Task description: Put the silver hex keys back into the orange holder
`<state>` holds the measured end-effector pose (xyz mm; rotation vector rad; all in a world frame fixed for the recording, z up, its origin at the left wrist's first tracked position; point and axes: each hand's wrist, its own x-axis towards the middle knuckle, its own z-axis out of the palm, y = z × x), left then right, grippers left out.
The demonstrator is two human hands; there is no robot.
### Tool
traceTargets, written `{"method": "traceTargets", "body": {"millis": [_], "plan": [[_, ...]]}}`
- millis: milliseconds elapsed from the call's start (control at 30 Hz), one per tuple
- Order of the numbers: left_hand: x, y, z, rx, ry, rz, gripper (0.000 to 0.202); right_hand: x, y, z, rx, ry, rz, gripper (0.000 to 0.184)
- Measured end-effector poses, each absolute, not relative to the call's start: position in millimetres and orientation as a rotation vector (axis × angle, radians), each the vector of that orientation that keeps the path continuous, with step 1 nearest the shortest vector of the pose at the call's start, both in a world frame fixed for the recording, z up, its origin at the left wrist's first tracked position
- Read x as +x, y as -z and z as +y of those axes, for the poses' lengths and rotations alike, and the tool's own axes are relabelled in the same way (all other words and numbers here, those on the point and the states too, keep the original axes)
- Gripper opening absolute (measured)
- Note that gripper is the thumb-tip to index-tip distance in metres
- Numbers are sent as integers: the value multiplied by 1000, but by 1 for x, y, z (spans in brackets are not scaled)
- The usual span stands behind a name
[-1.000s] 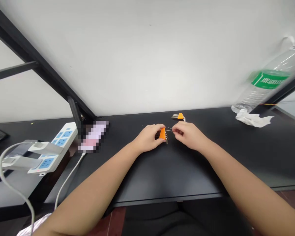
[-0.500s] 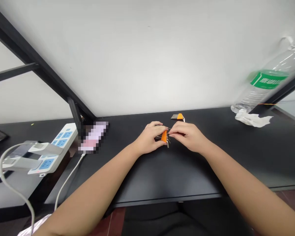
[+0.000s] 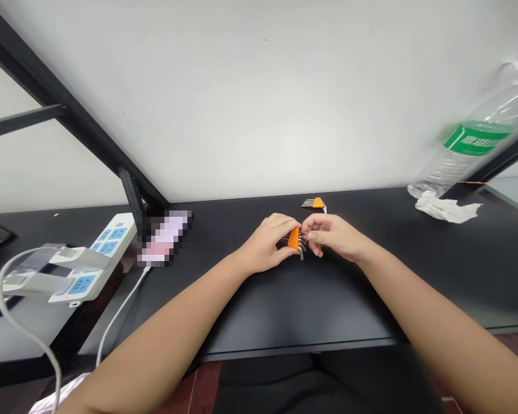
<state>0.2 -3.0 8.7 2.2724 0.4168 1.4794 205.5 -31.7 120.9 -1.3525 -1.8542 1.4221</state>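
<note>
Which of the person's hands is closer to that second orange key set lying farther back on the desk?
Right. The right hand sits just in front of the spare orange key set; the left hand, gripping the orange holder, is farther left.

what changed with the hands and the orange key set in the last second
The right hand closed in from a thin key's tip onto the orange hex key set, which the left hand keeps gripping. The second set and bottle stayed put.
</note>
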Motion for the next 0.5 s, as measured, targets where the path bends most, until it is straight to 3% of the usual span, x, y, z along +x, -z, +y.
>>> {"method": "traceTargets", "body": {"millis": [500], "plan": [[3,-11,-9,2308,-1557,436,40,199,-97,-31,-1221,-1770,-1587,47]]}}
